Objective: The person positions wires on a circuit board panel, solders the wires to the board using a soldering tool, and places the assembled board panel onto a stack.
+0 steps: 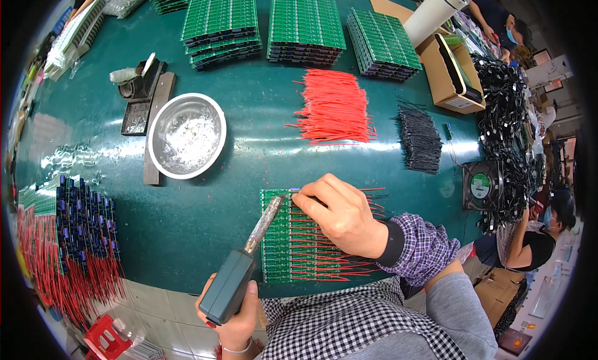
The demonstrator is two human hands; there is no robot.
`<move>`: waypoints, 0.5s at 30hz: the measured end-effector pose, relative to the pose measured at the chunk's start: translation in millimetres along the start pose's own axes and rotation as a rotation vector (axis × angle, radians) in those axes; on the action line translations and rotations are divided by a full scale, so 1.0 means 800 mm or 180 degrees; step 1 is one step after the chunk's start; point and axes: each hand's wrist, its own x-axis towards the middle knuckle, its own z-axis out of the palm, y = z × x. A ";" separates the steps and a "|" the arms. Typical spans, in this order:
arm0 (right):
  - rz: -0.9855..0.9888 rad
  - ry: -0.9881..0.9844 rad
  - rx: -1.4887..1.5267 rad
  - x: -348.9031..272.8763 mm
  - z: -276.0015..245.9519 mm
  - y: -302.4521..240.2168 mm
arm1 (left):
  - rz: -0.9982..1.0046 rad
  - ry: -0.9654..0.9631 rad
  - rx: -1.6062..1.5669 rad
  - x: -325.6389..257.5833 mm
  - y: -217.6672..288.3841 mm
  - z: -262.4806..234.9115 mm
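Observation:
My left hand (pixel 235 316) is wrapped round the dark green handle of a soldering iron (pixel 230 284), its long metal barrel pointing up and right. The iron's tip rests at the upper edge of a green circuit board panel (pixel 269 251) lying flat on the table. Beside the tip, my right hand (pixel 342 215) is closed in a pinch, with a thin red wire (pixel 375 189) emerging past it to the right; the fingers hide where they grip. Several red and dark wires run rightward from the panel's rows, partly under my right hand.
A white-rimmed metal bowl (pixel 222 132) holds silvery bits. Beyond lie red wires (pixel 333 104), black wires (pixel 418 139) and stacked green panels (pixel 305 23). Wired boards (pixel 87 223) sit at left; a cardboard box (pixel 445 86), black fan (pixel 481 185) and cables at right. Other people work nearby.

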 end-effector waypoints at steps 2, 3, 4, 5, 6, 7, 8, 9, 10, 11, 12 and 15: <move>0.0004 0.0002 0.0002 0.001 0.000 0.000 | -0.0209 0.0100 -0.0134 -0.010 -0.007 -0.004; 0.0004 0.0005 0.0003 0.001 0.000 0.000 | -0.0343 0.0107 -0.0104 -0.017 -0.015 -0.008; 0.0007 0.0006 0.0005 0.001 -0.001 0.000 | -0.0475 0.0115 -0.0073 -0.020 -0.020 -0.011; 0.0000 0.0009 -0.0003 0.001 0.000 0.000 | -0.0476 0.0115 -0.0073 -0.021 -0.021 -0.012; -0.0007 0.0014 -0.0013 0.001 0.000 0.000 | -0.0522 0.0099 -0.0113 -0.021 -0.022 -0.013; -0.0007 0.0015 -0.0013 0.000 0.000 -0.001 | -0.0567 0.0084 -0.0154 -0.021 -0.022 -0.013; -0.0008 0.0013 -0.0024 0.000 0.001 -0.001 | -0.0567 0.0085 -0.0153 -0.021 -0.021 -0.012; -0.0009 0.0012 -0.0036 0.000 0.001 -0.001 | -0.0458 0.0152 -0.0151 -0.021 -0.020 -0.011; -0.0010 0.0013 -0.0034 0.000 0.002 0.000 | -0.0349 0.0220 -0.0149 -0.021 -0.019 -0.010; -0.0035 0.0026 -0.0052 -0.001 0.002 0.000 | -0.0348 0.0220 -0.0148 -0.022 -0.020 -0.009; -0.0061 0.0039 -0.0070 -0.001 0.002 0.000 | -0.0266 0.0277 -0.0098 -0.023 -0.021 -0.008; -0.0164 0.0232 -0.0110 0.000 -0.001 -0.004 | -0.0122 0.0292 -0.0025 -0.022 -0.019 -0.008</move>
